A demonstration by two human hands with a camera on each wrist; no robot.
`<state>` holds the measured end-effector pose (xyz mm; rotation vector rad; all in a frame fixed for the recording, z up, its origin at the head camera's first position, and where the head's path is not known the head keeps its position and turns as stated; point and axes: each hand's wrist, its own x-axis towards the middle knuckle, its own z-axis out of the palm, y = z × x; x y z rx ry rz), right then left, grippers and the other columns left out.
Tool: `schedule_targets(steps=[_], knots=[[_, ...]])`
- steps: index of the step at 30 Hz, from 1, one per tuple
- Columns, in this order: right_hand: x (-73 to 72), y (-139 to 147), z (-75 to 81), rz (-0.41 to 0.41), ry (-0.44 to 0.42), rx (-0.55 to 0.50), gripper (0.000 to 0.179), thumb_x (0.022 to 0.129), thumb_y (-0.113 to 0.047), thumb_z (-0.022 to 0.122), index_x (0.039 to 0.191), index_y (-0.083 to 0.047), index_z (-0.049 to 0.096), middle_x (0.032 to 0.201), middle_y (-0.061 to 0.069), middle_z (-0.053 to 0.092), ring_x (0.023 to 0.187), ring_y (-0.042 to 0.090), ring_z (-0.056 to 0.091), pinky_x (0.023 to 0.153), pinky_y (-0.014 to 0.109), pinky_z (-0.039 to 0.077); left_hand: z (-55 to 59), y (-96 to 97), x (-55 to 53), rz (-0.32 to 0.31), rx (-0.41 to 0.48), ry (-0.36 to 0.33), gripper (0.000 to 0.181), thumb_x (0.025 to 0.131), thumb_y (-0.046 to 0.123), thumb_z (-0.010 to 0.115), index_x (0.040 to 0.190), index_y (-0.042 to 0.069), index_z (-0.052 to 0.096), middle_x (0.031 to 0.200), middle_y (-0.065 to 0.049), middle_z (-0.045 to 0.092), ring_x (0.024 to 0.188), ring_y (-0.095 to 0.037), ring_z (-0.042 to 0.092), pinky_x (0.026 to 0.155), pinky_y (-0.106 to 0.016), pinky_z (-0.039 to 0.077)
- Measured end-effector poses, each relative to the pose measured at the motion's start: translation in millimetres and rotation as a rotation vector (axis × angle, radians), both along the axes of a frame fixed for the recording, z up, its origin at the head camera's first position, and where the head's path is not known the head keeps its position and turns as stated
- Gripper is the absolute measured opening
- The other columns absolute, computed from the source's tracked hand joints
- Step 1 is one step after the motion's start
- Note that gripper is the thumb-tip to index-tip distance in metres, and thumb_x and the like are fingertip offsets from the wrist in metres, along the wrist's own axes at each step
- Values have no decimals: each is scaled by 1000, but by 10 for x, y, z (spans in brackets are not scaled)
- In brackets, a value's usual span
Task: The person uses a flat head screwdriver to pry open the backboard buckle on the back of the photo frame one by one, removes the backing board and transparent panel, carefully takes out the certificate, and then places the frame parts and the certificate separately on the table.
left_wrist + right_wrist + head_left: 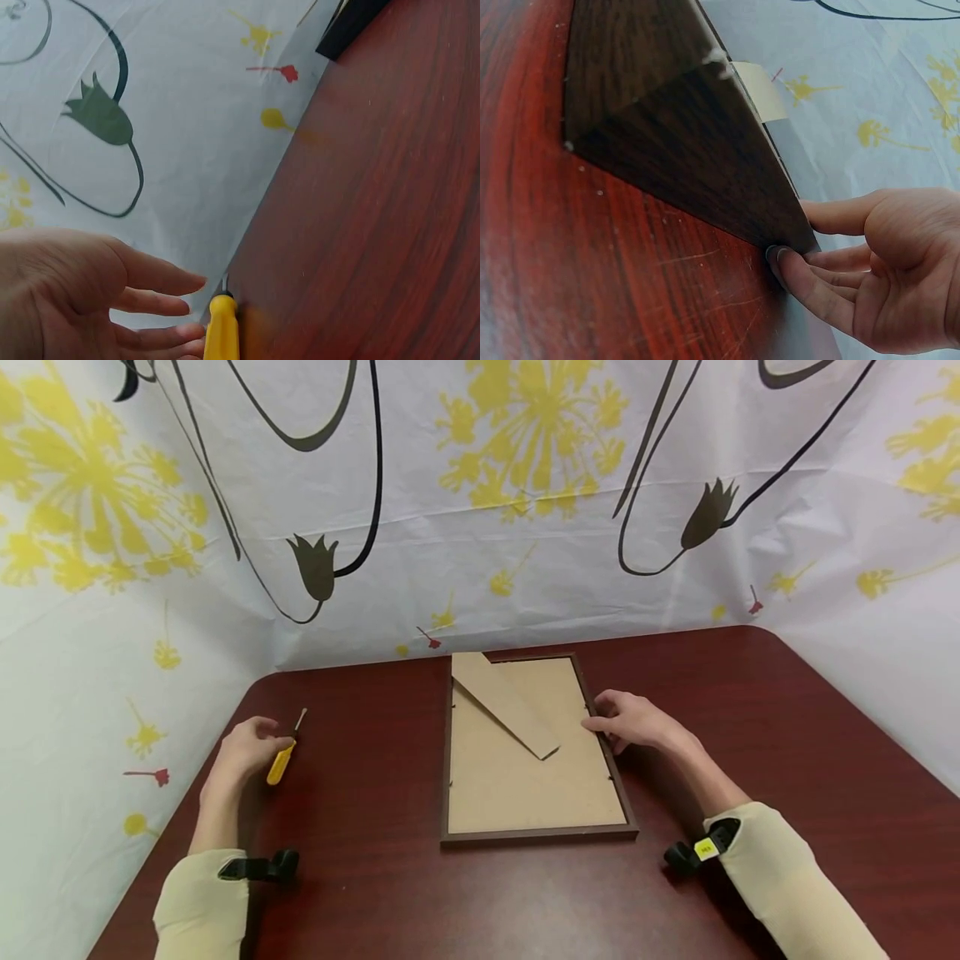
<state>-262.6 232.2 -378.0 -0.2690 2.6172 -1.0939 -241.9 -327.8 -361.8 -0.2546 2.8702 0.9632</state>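
Observation:
A picture frame (pixel 540 837) with a dark wood-look border lies face down, its tan backing board (pixel 517 793) facing up. A cardboard easel stand (pixel 510 702) slants across that backing. My right hand (pixel 633 720) holds the frame's right side, thumb over the top and fingers at the outer edge, as the right wrist view also shows. On the left lies a screwdriver (pixel 280 763) with a yellow handle, its metal shaft pointing away from me. Beside it is my left hand (pixel 250 747), fingers loosely bent, with the fingertips right by the handle (pixel 223 330).
The reddish-brown table (pixel 360 893) has rounded far corners. A white sheet (pixel 420 552) printed with yellow and dark flowers hangs along its back and sides. Each sleeve bears a black wrist strap (pixel 258 867) with a small camera.

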Motion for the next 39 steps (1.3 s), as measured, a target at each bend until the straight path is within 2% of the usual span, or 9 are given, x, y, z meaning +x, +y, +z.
schedule_targets(steps=[5,13,18,21,26,29,32,36,39], knots=[[2,-5,1,-1,-1,2,65,100,-29,65,142,13,38,88,15,59,68,22,66,68,38,59,-73,-65,-12,6,14,-51,59,97,24,65,136,-15,43,133,-41,44,115,-52,49,94,-62,43],[-7,-1,8,5,3,12,65,100,-30,65,142,12,39,92,17,59,68,22,67,68,39,58,-169,-30,-41,15,-6,1,49,95,19,68,124,-16,51,115,-35,54,94,-40,57,75,-45,52],[-14,-2,4,5,0,7,64,100,-30,65,142,12,39,91,17,59,68,22,66,68,39,58,-188,-6,-64,12,-12,-2,37,95,11,63,117,-18,57,107,-32,58,85,-31,59,64,-34,51],[-14,-5,0,6,-1,7,64,101,-29,64,142,12,39,90,16,58,67,22,66,67,38,58,-182,-3,-82,-33,-2,-11,32,98,6,57,115,-20,57,102,-29,58,77,-26,57,61,-32,49],[-16,-7,-3,7,-1,15,63,101,-30,64,142,12,39,92,17,58,67,22,66,68,39,58,-150,30,-88,-135,76,43,27,101,-1,45,116,-23,46,94,-25,58,72,-18,61,62,-30,50],[-17,-6,-4,6,-2,13,62,101,-29,63,141,12,39,94,18,58,68,22,66,67,39,58,-123,70,-71,-166,141,77,23,103,-2,40,119,-19,37,97,-27,60,76,-20,64,65,-30,52],[-16,-7,-8,3,-3,12,62,101,-29,63,141,12,39,94,18,58,68,22,66,67,38,58,-99,108,-67,-189,170,101,24,104,-1,36,123,-15,32,100,-28,62,77,-23,61,66,-31,50],[-13,-12,-10,3,-5,22,61,101,-29,63,141,11,39,92,17,58,68,21,66,68,38,58,-55,163,-74,-215,129,160,38,107,8,33,137,-16,30,104,-25,59,82,-25,54,69,-33,45],[-12,-16,-5,10,-3,34,62,102,-30,62,142,10,38,92,17,58,68,21,66,69,39,57,-13,202,-75,-215,63,239,44,110,18,35,143,-12,38,104,-23,58,88,-29,52,75,-40,43]])
